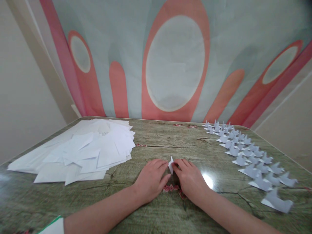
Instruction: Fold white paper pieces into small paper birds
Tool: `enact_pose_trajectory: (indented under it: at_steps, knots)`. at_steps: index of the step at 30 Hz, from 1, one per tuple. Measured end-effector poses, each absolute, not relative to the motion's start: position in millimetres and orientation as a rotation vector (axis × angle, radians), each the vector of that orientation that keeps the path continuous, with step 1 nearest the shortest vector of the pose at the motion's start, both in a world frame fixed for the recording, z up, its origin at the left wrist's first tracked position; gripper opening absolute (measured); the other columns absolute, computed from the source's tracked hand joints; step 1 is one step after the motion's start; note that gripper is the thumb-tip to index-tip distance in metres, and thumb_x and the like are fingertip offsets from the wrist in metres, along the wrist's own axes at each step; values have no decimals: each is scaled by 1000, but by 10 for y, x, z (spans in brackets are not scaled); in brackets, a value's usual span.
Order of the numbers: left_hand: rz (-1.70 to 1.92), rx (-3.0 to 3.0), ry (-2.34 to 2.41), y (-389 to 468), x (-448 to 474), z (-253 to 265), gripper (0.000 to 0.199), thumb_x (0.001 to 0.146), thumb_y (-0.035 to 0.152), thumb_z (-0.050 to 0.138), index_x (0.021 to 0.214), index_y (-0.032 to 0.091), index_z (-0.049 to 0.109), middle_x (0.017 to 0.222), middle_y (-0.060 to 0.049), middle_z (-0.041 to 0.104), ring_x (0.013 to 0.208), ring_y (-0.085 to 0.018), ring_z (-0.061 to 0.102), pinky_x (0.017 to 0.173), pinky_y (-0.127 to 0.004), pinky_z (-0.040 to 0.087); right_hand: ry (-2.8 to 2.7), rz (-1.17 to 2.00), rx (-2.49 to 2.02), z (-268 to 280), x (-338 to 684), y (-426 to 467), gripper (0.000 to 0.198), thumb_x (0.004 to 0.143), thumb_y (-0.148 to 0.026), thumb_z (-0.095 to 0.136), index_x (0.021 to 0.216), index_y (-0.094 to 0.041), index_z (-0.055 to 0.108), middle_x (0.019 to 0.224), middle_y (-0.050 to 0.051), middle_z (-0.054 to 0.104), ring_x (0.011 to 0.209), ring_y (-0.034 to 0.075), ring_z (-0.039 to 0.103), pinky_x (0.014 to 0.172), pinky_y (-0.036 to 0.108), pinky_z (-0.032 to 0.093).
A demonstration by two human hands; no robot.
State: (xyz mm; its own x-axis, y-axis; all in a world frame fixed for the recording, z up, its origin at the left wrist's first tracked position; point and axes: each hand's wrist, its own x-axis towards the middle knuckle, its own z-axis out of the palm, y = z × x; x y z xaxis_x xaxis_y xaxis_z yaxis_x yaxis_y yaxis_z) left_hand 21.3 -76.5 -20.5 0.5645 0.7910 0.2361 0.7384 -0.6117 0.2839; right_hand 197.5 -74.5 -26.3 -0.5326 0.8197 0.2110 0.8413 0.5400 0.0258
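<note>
A small piece of folded white paper (171, 165) stands on edge between my two hands, near the middle of the wood-patterned table. My right hand (189, 177) pinches its right side between thumb and fingers. From the other side, the curled fingers of my left hand (152, 178) grip its left edge, the thumb bent inward below. My fingers hide part of the folds. Along the right side of the table stand several rows of small folded paper birds (262, 182), apart from my hands.
A wide, loose pile of white paper sheets (114, 143) covers the table's left part. The wood-grain table (168, 211) meets a fabric backdrop (134, 48) with pink and white shapes at its far edge. A bright light reflection shows right of my right hand.
</note>
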Motion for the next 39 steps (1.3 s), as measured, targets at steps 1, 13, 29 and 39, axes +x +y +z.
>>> enact_pose_trajectory:
  at_steps: [1, 13, 29, 39]
  knots:
    - [533, 2627, 1330, -758, 206, -209, 34, 85, 30, 45, 118, 19, 47, 119, -7, 52, 111, -22, 43, 97, -39, 35, -2599, -166, -1419, -257, 1976, -744, 25, 82, -11, 48, 104, -14, 59, 101, 10, 57, 92, 22, 49, 80, 33, 39]
    - [551, 2616, 1256, -732, 203, -222, 33, 84, 28, 47, 115, 18, 49, 117, -8, 50, 112, -23, 42, 98, -41, 35, -2595, -106, -1358, -276, 2000, -725, 23, 79, -8, 48, 98, -13, 61, 94, 9, 55, 89, 22, 47, 80, 33, 39]
    - [443, 2614, 1050, -706, 175, -181, 49, 83, 31, 49, 130, 21, 36, 130, -5, 44, 121, -23, 33, 103, -43, 29, -2403, 227, -1307, -255, 2071, -658, 25, 80, -8, 45, 90, -19, 65, 90, 4, 59, 86, 15, 51, 79, 28, 39]
    - [522, 2583, 1069, -624, 183, -189, 35, 83, 28, 50, 118, 24, 51, 119, -2, 54, 111, -19, 43, 99, -37, 31, -2321, 118, -1348, -234, 2066, -671, 19, 80, -12, 49, 84, -20, 65, 83, 2, 62, 83, 17, 53, 78, 32, 36]
